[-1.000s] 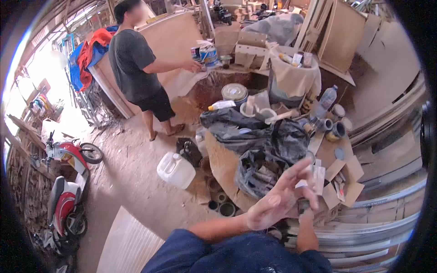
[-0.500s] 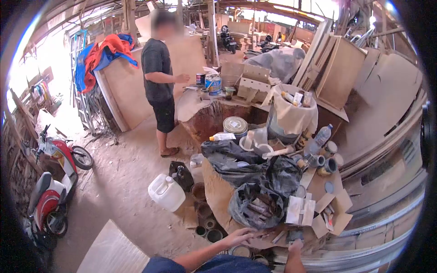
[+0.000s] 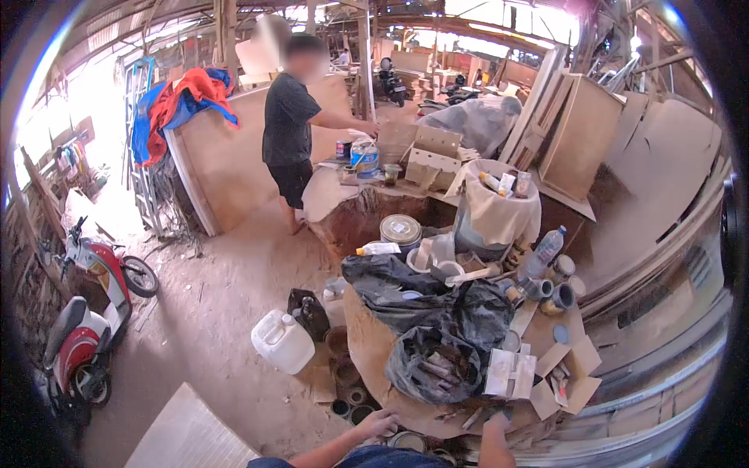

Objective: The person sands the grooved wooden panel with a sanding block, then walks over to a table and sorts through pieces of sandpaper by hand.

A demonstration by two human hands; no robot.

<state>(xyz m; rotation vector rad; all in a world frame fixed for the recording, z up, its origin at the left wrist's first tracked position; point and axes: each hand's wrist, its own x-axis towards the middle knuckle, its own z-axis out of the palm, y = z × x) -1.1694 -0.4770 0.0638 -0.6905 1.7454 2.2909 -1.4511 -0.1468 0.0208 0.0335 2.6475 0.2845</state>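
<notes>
My left hand (image 3: 378, 423) is at the table's near edge, fingers slightly bent and apart, with nothing visible in it. To its right, my right hand (image 3: 496, 425) is closed by the same edge, round something dark that I cannot make out. Just beyond both hands, an open black plastic bag (image 3: 437, 366) holds brownish pieces. A small white box (image 3: 510, 373) lies above my right hand, and an open cardboard box (image 3: 563, 378) with tubes is to its right. Another black plastic sheet (image 3: 398, 285) covers part of the wooden table (image 3: 367, 335).
A person (image 3: 290, 125) in dark clothes stands across the table, one arm reaching toward a blue can (image 3: 364, 158). A white jerrycan (image 3: 283, 342) and several pots stand on the floor. A red motorbike (image 3: 86, 343) is at left; a water bottle (image 3: 544, 252) and jars are at right.
My left hand has come down from its raised position to the table edge. My view has tilted up. The other person has moved right along the table and now reaches over it.
</notes>
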